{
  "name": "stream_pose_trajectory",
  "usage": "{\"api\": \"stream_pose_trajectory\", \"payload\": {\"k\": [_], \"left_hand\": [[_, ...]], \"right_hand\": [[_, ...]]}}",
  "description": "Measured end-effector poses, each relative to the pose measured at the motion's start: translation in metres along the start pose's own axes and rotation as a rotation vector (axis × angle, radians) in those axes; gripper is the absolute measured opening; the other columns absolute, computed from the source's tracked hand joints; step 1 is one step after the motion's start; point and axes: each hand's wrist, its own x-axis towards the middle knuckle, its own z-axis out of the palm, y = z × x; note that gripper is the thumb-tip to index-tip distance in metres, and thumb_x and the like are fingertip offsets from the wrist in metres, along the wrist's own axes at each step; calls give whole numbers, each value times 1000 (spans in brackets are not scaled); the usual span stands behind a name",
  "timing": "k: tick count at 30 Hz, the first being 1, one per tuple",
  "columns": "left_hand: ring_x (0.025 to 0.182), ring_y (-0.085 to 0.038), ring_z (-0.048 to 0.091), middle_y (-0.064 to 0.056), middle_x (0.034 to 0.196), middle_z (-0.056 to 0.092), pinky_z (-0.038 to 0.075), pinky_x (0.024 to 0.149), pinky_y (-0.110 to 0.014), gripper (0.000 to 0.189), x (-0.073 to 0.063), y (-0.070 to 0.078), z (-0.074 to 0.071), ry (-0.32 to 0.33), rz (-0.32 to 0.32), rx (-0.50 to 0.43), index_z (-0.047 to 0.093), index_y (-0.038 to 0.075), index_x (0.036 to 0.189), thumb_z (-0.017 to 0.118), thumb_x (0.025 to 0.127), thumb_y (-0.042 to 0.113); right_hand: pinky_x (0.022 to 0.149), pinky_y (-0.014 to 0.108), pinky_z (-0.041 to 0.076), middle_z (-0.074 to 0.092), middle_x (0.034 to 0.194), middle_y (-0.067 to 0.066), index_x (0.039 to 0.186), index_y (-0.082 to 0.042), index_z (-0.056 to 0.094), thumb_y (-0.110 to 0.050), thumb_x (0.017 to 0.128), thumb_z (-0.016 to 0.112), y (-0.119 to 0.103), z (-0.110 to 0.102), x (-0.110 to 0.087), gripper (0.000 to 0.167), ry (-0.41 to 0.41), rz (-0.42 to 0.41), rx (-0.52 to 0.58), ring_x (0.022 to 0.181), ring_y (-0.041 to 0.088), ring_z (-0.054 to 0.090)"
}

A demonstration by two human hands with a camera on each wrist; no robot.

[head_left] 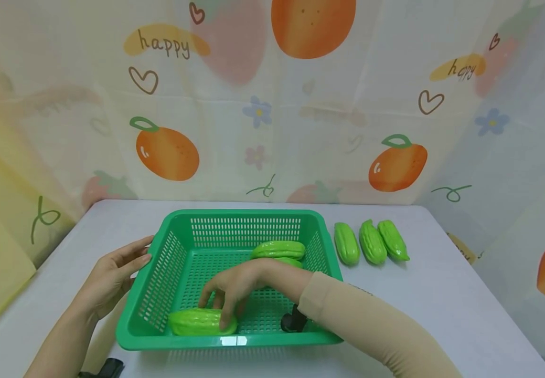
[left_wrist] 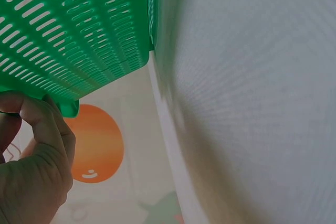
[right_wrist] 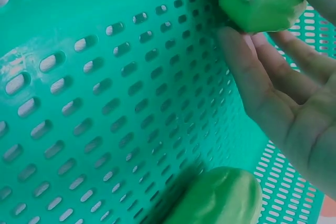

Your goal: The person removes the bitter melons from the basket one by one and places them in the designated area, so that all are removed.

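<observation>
You seem to be at the step of settling a gourd in the basket, though one moment alone cannot show whether you are setting it down or about to lift it. Your right hand (head_left: 239, 286) grasps the near gourd (head_left: 194, 323), fingers and thumb bent about its right-hand end, at the near left corner inside the green basket (head_left: 182, 342). The right wrist view agrees: thumb on one side, fingers on the other. Your left hand (head_left: 111, 275) holds the basket's left rim, which should keep it from sliding while you work.

Toward the right inside the basket lie a far gourd (head_left: 278, 249) and, just on the near side of it, a second gourd (head_left: 291, 261) partly hidden by your right arm (head_left: 366, 310). Low in the right wrist view is another gourd (right_wrist: 220, 198); you cannot tell from here whether it is one of those two. Outside, on the surface (head_left: 442, 304) right of the basket, are a left gourd (head_left: 346, 244), a middle gourd (head_left: 373, 242) and a right gourd (head_left: 393, 240).

If you are placing, the next move likely calls for loosening your right fingers and raising them clear of the gourd before reaching over the right rim; keep your left hold steady meanwhile
</observation>
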Motion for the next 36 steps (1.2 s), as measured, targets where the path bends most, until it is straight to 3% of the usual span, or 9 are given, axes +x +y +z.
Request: {"api": "stream_pose_trajectory", "payload": {"k": [14, 24, 30, 36], "left_hand": [[89, -4, 70, 9, 108, 65, 62, 72, -25, 50, 2, 0, 1, 10, -13, 10, 41, 9, 150, 54, 102, 14], [89, -3, 68, 9, 109, 63, 61, 73, -24, 51, 2, -1, 2, 4, -6, 23, 39, 8, 151, 53, 102, 14], [90, -3, 68, 10, 110, 64, 61, 73, -25, 51, 2, 0, 1, 3, -5, 23, 39, 9, 151, 53, 102, 14], [90, -4, 70, 10, 111, 66, 62, 74, -25, 49, 1, 0, 0, 6, -8, 0, 41, 11, 150, 53, 102, 13]], "right_hand": [[83, 26, 59, 56, 130, 3, 142, -19, 50, -5, 86, 74, -1, -2, -6, 62, -16, -16, -7, 118, 9, 54], [81, 27, 60, 58, 128, 6, 141, -17, 50, -4, 85, 75, -2, -4, -9, 63, 30, -58, 3, 110, 11, 59], [83, 25, 59, 54, 137, 4, 143, -19, 48, -8, 86, 75, -8, -8, -14, 63, 43, -90, -29, 120, 13, 55], [82, 25, 59, 55, 139, 5, 142, -20, 48, -11, 87, 75, -16, -11, -22, 62, 69, -125, -62, 121, 14, 57]]}}
